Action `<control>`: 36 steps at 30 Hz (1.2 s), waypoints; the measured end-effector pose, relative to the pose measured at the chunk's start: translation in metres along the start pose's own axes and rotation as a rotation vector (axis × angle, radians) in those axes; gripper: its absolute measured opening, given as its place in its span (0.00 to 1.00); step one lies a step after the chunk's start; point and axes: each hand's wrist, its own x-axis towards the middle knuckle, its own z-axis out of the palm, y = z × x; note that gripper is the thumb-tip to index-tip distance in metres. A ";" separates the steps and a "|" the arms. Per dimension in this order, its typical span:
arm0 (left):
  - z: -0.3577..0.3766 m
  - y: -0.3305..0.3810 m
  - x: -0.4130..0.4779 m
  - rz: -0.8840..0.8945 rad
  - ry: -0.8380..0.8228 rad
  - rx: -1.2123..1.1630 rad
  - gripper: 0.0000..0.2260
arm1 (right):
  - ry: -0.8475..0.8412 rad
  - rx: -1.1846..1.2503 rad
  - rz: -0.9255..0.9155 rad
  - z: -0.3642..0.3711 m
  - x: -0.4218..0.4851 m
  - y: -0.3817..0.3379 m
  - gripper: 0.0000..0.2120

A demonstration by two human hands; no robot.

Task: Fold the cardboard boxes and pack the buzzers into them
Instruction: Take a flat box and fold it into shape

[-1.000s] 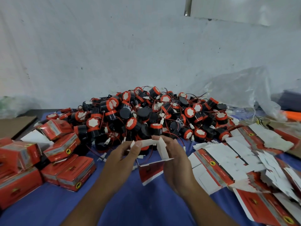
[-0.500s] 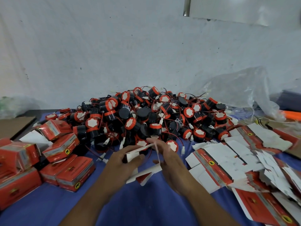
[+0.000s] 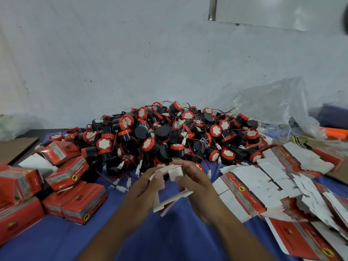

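**A half-folded cardboard box (image 3: 170, 201) held in both hands above the counter (image 3: 56, 240).**
The box, white inside and red outside, is gripped at its left edge by the left hand (image 3: 143, 187) and pinched at its upper flap by the right hand (image 3: 196, 187), just in front of the heap of buzzers (image 3: 169, 132). At the left, finished boxes (image 3: 79, 200) are stacked. At the right, flat box blanks (image 3: 250, 187) are spread before a clear plastic bag (image 3: 273, 106).
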 end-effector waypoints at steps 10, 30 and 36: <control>-0.017 -0.009 0.000 0.154 -0.203 0.132 0.40 | 0.244 0.114 0.113 0.008 0.002 0.009 0.12; -0.004 -0.006 0.004 -0.022 -0.006 -0.225 0.24 | 0.086 -0.041 -0.064 0.022 -0.008 0.013 0.19; -0.005 -0.008 0.002 0.032 -0.109 -0.252 0.26 | 0.107 -0.131 -0.108 0.022 -0.011 0.015 0.17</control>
